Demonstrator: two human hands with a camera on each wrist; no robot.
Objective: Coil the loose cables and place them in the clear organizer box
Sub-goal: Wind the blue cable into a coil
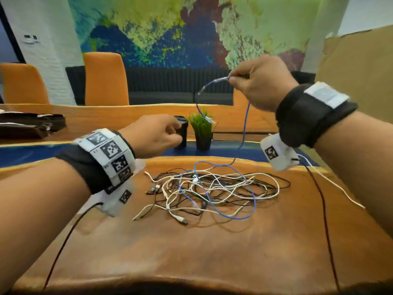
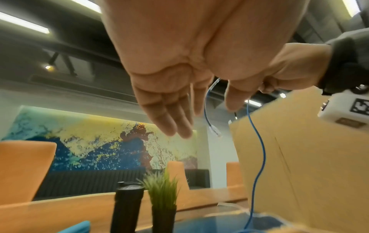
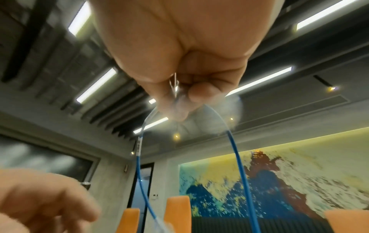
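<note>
A tangled pile of white, black and blue cables (image 1: 212, 188) lies on the wooden table (image 1: 191, 262). My right hand (image 1: 231, 79) is raised above it and pinches a thin blue cable (image 1: 245, 124) near one end. The short end dangles with its clear connector (image 1: 209, 120), and the long part runs down into the pile. The right wrist view shows my right hand (image 3: 177, 100) pinching the blue cable (image 3: 237, 157), which drops away on both sides. My left hand (image 1: 176, 133) hovers left of the cable, holding nothing. Its fingers (image 2: 179, 116) are straight beside the connector (image 2: 215, 132). No clear organizer box is in view.
A black cylinder (image 1: 181, 133) and a small potted grass plant (image 1: 202, 130) stand behind the pile. Dark folders (image 1: 32, 124) lie at the far left. A large cardboard panel (image 1: 357, 71) stands on the right. Orange chairs (image 1: 104, 77) line the far side.
</note>
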